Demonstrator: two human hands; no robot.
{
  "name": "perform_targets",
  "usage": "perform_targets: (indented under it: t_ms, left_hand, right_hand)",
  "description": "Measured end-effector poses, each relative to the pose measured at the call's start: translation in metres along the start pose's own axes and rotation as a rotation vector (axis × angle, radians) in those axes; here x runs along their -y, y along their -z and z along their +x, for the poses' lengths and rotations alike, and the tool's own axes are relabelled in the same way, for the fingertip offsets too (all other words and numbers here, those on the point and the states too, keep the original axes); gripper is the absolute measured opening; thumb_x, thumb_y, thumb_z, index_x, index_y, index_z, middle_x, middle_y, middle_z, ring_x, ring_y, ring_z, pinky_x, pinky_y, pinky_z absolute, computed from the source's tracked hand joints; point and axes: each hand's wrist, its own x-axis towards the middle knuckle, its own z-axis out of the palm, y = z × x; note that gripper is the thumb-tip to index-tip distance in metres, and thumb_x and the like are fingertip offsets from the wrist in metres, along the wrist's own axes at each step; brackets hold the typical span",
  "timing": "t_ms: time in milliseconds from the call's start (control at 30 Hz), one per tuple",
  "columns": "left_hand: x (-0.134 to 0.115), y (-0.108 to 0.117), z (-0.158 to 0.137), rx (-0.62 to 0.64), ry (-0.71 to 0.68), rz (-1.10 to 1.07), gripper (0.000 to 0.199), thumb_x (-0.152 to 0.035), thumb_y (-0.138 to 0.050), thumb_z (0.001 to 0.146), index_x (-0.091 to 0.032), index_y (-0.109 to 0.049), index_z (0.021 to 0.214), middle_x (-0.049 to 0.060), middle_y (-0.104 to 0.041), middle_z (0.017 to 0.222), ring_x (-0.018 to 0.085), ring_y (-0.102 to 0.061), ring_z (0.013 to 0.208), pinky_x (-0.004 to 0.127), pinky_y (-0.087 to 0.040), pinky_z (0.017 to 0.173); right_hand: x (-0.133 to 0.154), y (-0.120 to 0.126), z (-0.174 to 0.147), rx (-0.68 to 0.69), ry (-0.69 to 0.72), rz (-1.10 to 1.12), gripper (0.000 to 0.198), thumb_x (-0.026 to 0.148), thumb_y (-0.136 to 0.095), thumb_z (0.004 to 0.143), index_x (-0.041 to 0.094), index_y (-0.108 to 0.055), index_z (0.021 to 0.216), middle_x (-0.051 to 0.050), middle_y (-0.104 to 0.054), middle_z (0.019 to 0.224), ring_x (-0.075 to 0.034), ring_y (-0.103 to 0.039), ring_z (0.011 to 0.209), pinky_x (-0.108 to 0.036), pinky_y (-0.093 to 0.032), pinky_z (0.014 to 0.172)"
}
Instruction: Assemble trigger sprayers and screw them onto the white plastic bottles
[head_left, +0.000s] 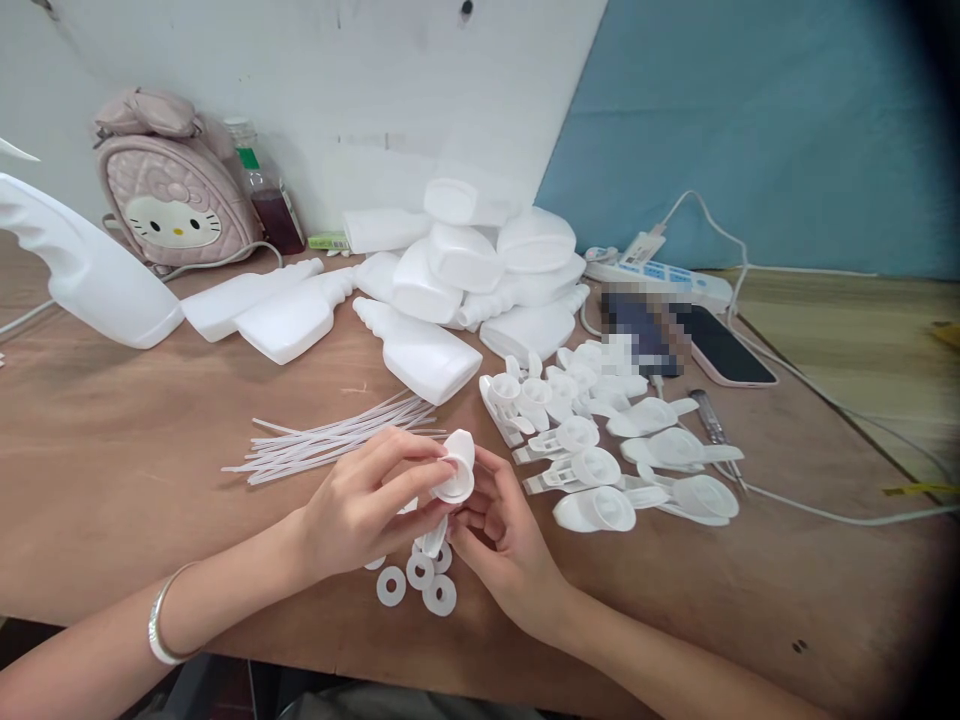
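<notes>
A white spray trigger head (463, 472) is held up near the table's front edge, its round collar facing me. My left hand (371, 500) is closed on it from the left, with fingertips at the collar opening. From the right, my right hand (506, 550) curls its fingers around the lower part, which is partly hidden. Below the hands lie several flat white ring washers (391, 586). Thin white tubes (322, 445) are bunched behind my left hand. To the right, several more spray trigger heads (592, 468) lie in a loose group.
White spray bottles (431, 355) are piled at the back, with one bottle (105, 270) at far left. A pink bag (176, 190) and a drink bottle (274, 205) stand by the wall. A phone (727, 345), power strip (667, 280), cables and a screwdriver (712, 420) lie right.
</notes>
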Motion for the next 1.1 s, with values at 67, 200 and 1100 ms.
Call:
perform_targets:
  t_ms: [67, 200, 1100]
  left_hand:
    - [0.002, -0.001, -0.002, 0.012, 0.007, 0.014, 0.021, -0.010, -0.062, 0.075, -0.011, -0.057, 0.095, 0.013, -0.061, 0.088, 0.017, -0.058, 0.079, 0.030, -0.051, 0.066]
    - [0.006, -0.001, -0.005, 0.003, 0.013, 0.002, 0.019, -0.013, -0.063, 0.075, -0.012, -0.056, 0.092, 0.012, -0.061, 0.089, 0.017, -0.059, 0.081, 0.030, -0.052, 0.067]
    - [0.013, -0.008, -0.017, -0.099, 0.106, 0.183, 0.015, -0.013, -0.065, 0.072, -0.018, -0.051, 0.069, 0.000, -0.045, 0.067, 0.012, -0.040, 0.062, 0.025, -0.038, 0.056]
  right_hand:
    - [0.000, 0.000, 0.001, -0.002, -0.019, 0.000, 0.047, 0.020, -0.055, 0.082, 0.028, -0.033, 0.122, -0.007, -0.053, 0.111, -0.013, -0.059, 0.084, -0.026, -0.050, 0.068]
    - [0.000, 0.001, 0.002, 0.026, -0.046, 0.001, 0.047, 0.022, -0.056, 0.081, 0.027, -0.034, 0.122, -0.007, -0.053, 0.109, -0.012, -0.058, 0.080, -0.026, -0.050, 0.065]
    - [0.002, 0.012, 0.012, 0.070, 0.084, -0.325, 0.075, 0.030, -0.067, 0.073, 0.032, -0.025, 0.135, -0.008, -0.033, 0.128, -0.019, -0.051, 0.102, -0.037, -0.051, 0.085]
